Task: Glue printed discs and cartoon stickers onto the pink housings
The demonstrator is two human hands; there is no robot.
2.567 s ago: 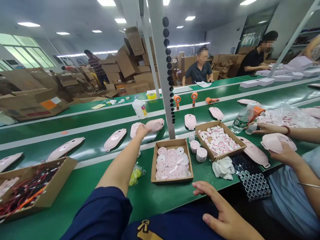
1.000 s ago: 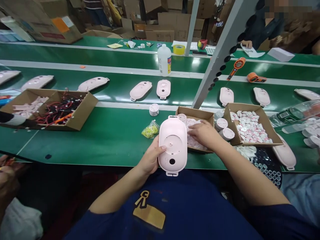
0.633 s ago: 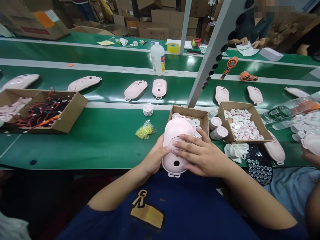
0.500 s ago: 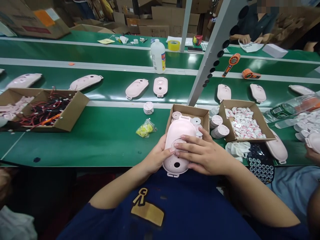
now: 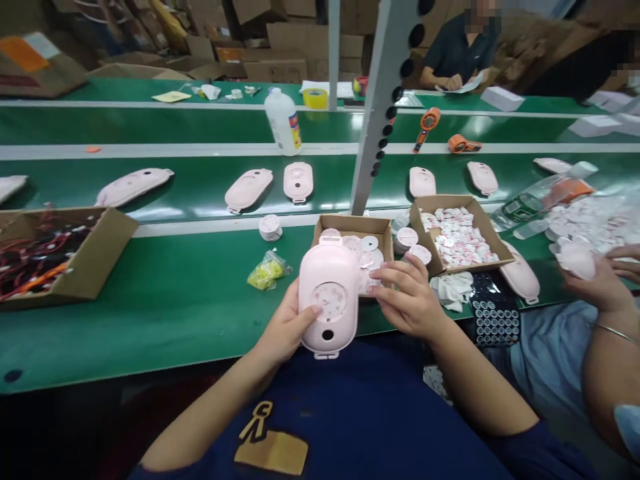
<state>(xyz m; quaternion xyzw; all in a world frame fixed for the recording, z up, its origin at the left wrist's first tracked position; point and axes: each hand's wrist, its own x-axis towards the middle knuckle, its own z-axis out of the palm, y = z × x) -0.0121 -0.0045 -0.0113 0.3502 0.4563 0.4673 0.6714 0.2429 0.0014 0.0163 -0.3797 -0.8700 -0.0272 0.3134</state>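
A pale pink oval plastic casing (image 5: 329, 267), with a tab at each end, is gripped by my left hand (image 5: 286, 325), the thumb on its face. Set in that face is a round patterned disc (image 5: 331, 301), and below it is a dark round spot. Just right of the casing, my right hand (image 5: 411, 298) is off it, fingers spread and bent, nothing visible in them. Behind both lies a small cardboard box (image 5: 356, 225) holding round printed discs. More discs stand in stacks (image 5: 406, 239) at the box's right.
A cardboard box of small white and pink pieces (image 5: 457, 237) sits to the right, beside a cloth (image 5: 451, 290). At left are a box of wires (image 5: 55, 257) and a bag of yellow-green parts (image 5: 269, 272). Pink casings (image 5: 249, 189) lie behind; a co-worker's hand (image 5: 603, 283) is at right.
My right hand has lifted off the casing and moved right, uncovering the round disc. My left hand still holds the casing. The whole view has shifted.
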